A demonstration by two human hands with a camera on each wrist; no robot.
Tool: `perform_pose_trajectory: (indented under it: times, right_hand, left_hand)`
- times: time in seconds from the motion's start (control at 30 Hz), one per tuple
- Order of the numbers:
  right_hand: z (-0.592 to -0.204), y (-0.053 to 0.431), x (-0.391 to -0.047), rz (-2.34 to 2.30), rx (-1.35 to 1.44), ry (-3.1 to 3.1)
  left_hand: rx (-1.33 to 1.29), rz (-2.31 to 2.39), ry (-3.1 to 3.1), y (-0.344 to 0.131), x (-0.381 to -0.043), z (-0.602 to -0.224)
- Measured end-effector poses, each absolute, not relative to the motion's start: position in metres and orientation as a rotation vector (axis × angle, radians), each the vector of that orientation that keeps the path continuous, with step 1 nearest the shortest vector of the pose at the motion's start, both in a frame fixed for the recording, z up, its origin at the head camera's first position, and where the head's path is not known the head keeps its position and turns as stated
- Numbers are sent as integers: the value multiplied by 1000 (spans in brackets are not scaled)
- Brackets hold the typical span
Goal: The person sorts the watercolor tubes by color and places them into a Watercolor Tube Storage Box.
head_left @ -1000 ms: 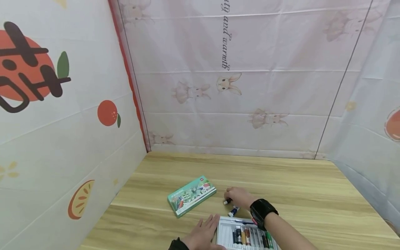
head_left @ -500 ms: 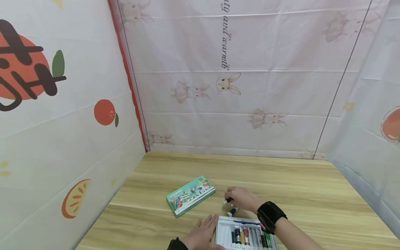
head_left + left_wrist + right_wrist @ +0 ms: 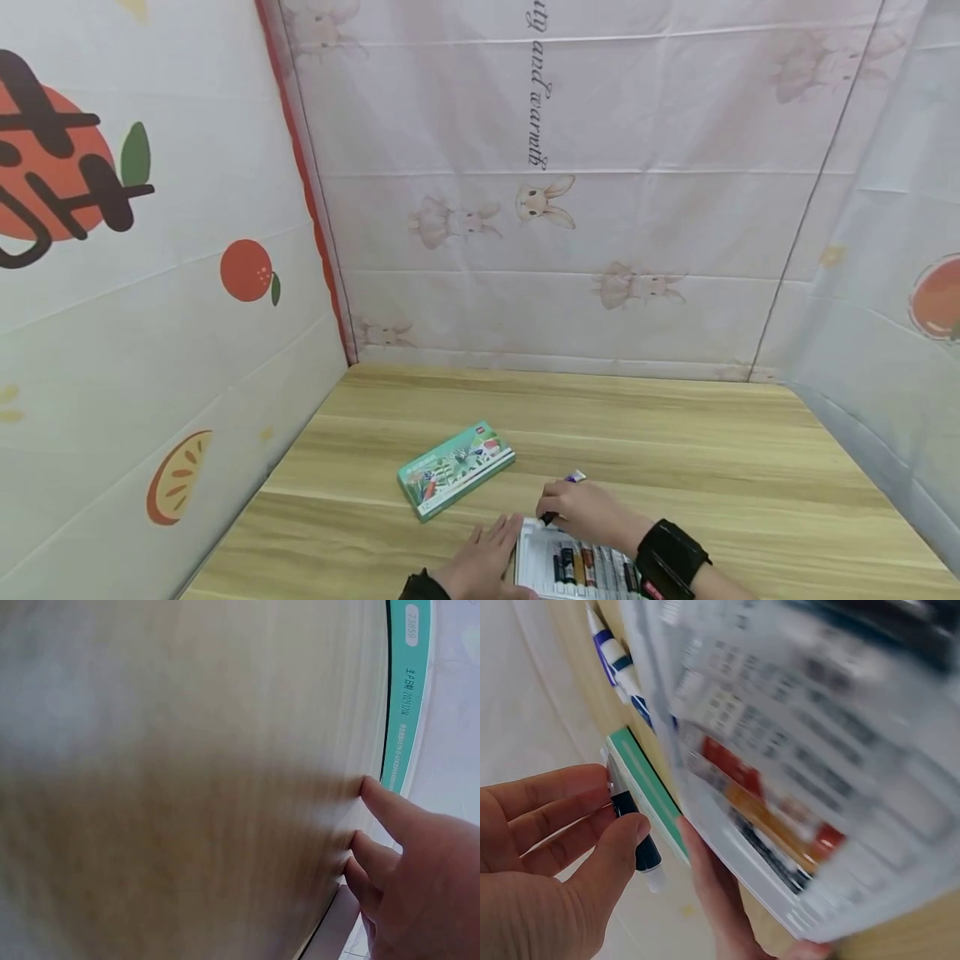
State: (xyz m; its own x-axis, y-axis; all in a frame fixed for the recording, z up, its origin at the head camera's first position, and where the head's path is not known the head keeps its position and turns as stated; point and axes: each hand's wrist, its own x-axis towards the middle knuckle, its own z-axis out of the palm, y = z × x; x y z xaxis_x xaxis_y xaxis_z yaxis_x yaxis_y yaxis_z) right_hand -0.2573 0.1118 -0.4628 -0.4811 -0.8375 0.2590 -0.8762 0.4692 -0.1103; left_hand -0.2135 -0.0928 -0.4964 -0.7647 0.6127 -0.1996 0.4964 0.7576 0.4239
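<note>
My right hand [image 3: 588, 510] pinches a dark paint tube [image 3: 646, 851] with a white cap, between thumb and fingers. In the head view this hand is over the far edge of a white plastic tray [image 3: 534, 554]. Several paint tubes lie in the tray's slots, among them an ochre tube [image 3: 769, 825] and a red-labelled one. My left hand [image 3: 483, 562] rests with its fingers spread at the tray's left side, fingertips on the table in the left wrist view. The right forearm and wristband hide the tray's right part.
A flat green printed box [image 3: 456, 469] lies on the wooden table [image 3: 675, 433] to the left, beyond my left hand. Loose white-and-blue tubes [image 3: 619, 664] lie beyond the tray. Printed cloth walls [image 3: 480, 317] stand at the back and sides.
My right hand has picked up the dark tube from the table beyond the tray and brought it nearer, over the tray's far edge. The left hand has stayed in place.
</note>
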Motion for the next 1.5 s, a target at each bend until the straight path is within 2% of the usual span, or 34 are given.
perform_pose_trajectory:
  times: [0.43,0.9,1.2,1.5]
  right_hand:
    - [-470,109,-231,436,1635,-2511]
    - [-477,108,-224,572,1726,-2521]
    - [-479,106,-221,684,1757,-2507]
    - [-483,109,-222,410,1721,-2436]
  left_hand:
    - [813,457,2642,-92,-212,-497]
    - [916,479,2641,-95,-209,-492]
    - [868,478,2635,-94,-209,-491]
    - [913,440,2653,-94,-209,-493]
